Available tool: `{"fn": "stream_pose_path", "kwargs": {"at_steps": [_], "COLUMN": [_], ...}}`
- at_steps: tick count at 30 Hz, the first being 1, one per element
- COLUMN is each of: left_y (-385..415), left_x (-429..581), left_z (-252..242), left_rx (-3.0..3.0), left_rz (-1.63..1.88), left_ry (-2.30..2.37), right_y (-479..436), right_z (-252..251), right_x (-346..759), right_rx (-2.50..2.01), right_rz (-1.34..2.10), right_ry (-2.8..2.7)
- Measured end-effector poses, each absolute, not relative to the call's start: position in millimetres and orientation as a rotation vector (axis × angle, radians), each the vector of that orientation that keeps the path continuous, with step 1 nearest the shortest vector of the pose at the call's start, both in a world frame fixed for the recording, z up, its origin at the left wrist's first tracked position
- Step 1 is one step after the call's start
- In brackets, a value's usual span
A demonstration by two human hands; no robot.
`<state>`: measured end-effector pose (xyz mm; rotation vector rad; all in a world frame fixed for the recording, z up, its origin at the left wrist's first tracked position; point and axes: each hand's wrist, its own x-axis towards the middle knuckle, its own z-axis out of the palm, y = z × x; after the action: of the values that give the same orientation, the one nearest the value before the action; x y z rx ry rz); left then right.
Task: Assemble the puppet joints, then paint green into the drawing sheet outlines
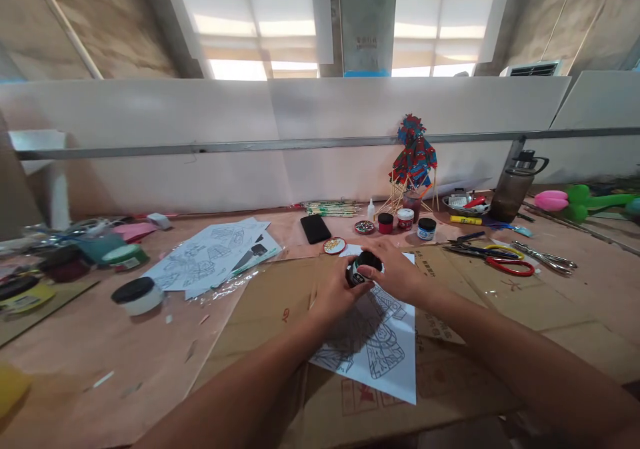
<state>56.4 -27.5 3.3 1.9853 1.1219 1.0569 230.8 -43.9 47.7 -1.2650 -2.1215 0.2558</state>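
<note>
Both hands are closed around a small dark jar [359,277] with a black lid, held above a sheet of paper. My left hand [336,288] grips the jar's side from the left. From the right, my right hand [395,269] wraps over the lid, its thumb pressed on the jar. The jar's label is mostly hidden by fingers. Beneath lies a white sheet [400,349] with black line drawings, resting on flattened cardboard [265,329]. Just beyond the hands is a round red-rimmed dish [334,245] with small gold bits.
A black phone [315,229], several small paint jars [426,228] and a red-blue figure on sticks [414,152] stand at the back. Scissors [510,266] and a dark bottle [515,189] are on the right. Drawings [210,256] and a black-lidded jar [137,296] lie left.
</note>
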Motion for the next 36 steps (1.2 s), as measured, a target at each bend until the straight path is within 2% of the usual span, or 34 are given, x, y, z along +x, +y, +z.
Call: {"fn": "stream_pose_path", "kwargs": {"at_steps": [6, 20, 33, 36], "left_y": [-35, -25, -27, -24], "left_x": [57, 53, 53, 53], "left_z": [11, 16, 15, 13], "left_rx": [2.116, 1.912, 1.92, 1.943], "left_rz": [0.953, 0.883, 0.884, 0.876], "left_ry": [1.098, 0.9, 0.96, 0.94], "right_y": [-52, -48, -43, -45], "right_z": [45, 57, 47, 50], "right_x": [240, 263, 261, 262], "right_rx": [-1.332, -0.86, -1.135, -1.084], "right_rz": [0.16, 0.432, 0.309, 0.34], "right_ry": [-2.138, -2.344, -2.281, -2.338]}}
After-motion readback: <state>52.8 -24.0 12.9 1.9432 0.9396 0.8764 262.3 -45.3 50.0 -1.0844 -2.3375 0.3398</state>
